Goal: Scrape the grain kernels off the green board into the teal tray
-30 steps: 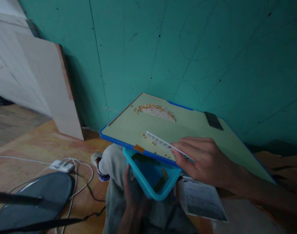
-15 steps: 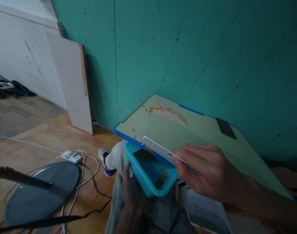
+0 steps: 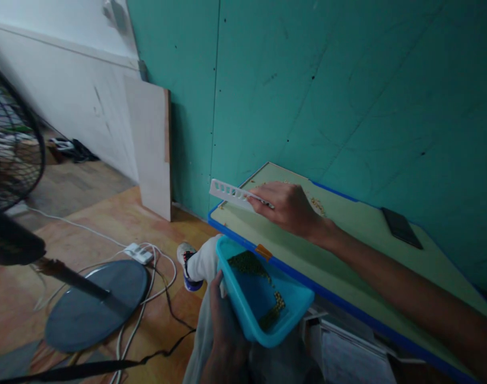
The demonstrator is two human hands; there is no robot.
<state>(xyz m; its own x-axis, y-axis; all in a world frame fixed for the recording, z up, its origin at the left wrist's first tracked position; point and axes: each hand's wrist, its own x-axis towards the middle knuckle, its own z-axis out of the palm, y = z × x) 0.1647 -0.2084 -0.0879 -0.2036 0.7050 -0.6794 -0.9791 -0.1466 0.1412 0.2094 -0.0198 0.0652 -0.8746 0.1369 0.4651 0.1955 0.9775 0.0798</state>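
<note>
My left hand [image 3: 223, 325] grips the near side of a blue plastic tray [image 3: 263, 298], held under the front edge of a pale green desk [image 3: 347, 250] with a blue rim. Small green and yellow beans lie in the tray. My right hand [image 3: 287, 205] reaches over the desk's far left part and pinches a white perforated strip [image 3: 231, 193] that sticks out past the desk's left corner. A few yellow grains [image 3: 317, 204] show on the desk just behind that hand.
A dark flat phone [image 3: 401, 228] lies at the desk's back right by the teal wall. A standing fan [image 3: 11, 160] with a round grey base [image 3: 95, 304], a power strip [image 3: 138, 252] and cables sit on the wooden floor at left. A board leans on the wall.
My right hand has moved with the white strip from the desk's front edge back to its far left. The view has swung left, bringing the fan into sight.
</note>
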